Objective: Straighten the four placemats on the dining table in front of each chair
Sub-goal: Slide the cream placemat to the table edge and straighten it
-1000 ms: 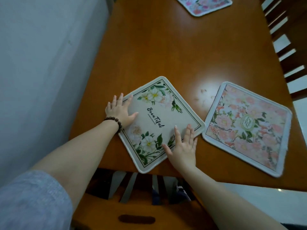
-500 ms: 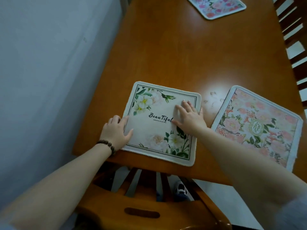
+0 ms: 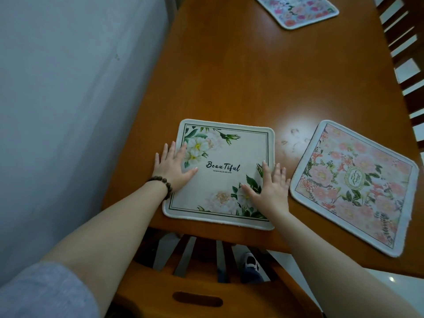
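Note:
A cream placemat (image 3: pixel 226 154) with white flowers and the word "Beautiful" lies at the near edge of the wooden dining table (image 3: pixel 252 76), its edges close to parallel with the table edge. My left hand (image 3: pixel 174 167) presses flat on its left side, fingers spread, a bead bracelet on the wrist. My right hand (image 3: pixel 268 187) lies flat on its lower right corner. To the right, a pink floral placemat (image 3: pixel 358 182) sits turned at an angle. A third pink floral placemat (image 3: pixel 298 10) lies skewed at the far end.
A wooden chair (image 3: pixel 197 292) is tucked under the near edge below the cream mat. Another slatted chair (image 3: pixel 403 42) stands along the right side. A pale wall (image 3: pixel 68 111) runs close along the table's left side.
The cream placemat has rotated from a diamond angle to nearly square with the table edge. My right hand slid to its lower right corner, my left hand onto its left side.

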`<state>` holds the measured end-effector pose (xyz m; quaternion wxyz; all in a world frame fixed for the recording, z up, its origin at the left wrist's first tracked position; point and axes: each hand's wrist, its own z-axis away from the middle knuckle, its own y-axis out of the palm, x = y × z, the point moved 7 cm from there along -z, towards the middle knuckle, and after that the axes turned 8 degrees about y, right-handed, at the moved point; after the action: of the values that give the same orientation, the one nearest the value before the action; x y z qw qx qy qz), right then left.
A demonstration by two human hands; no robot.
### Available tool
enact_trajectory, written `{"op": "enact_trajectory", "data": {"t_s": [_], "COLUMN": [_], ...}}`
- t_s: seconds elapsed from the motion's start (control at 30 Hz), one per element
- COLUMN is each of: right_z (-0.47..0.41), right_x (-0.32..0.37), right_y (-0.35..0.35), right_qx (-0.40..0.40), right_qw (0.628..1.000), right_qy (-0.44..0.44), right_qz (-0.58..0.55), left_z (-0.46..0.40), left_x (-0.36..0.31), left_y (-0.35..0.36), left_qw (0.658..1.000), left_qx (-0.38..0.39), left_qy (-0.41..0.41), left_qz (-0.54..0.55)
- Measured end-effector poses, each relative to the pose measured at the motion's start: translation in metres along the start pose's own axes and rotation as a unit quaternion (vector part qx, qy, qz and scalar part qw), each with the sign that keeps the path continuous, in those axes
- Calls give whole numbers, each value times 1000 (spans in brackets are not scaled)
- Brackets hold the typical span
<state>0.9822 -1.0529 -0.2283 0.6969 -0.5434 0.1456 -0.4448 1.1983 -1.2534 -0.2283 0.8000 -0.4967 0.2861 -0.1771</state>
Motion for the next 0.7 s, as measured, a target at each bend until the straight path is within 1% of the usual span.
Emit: {"op": "enact_trajectory", "data": {"t_s": [0.13, 0.23, 0.3, 0.37, 0.47, 0.53, 0.6, 0.7], "right_z": [4, 17, 27, 39, 57, 67, 75, 84], "right_x": [-3, -13, -22, -32, -39, -38, -35, -25], "right_y": [-1, -1, -5, -8, -3, 6, 13, 19], "right_qx": [-6, 26, 60, 85, 120, 148, 164, 160], "right_qw": [999, 998, 994, 992, 992, 987, 981, 978], "right_qy": [-2, -19, -26, -28, -31, -38, -47, -56], "right_qz": [-38, -59, -86, -91, -10, 46, 89, 121], "left_z": [3, 20, 33, 49, 76, 89, 94, 96], "left_x": [-10, -7, 0, 6, 6, 4, 3, 3], "left_y": [1, 4, 4, 8, 23, 34, 39, 37], "left_qw": [999, 997, 997, 997, 987, 976, 972, 977], "left_qx": [-14, -18, 0, 45, 125, 166, 173, 145], "left_qy": [37, 66, 64, 52, 86, 112, 118, 107], "left_qz": [28, 30, 39, 26, -51, -82, -103, -116]}}
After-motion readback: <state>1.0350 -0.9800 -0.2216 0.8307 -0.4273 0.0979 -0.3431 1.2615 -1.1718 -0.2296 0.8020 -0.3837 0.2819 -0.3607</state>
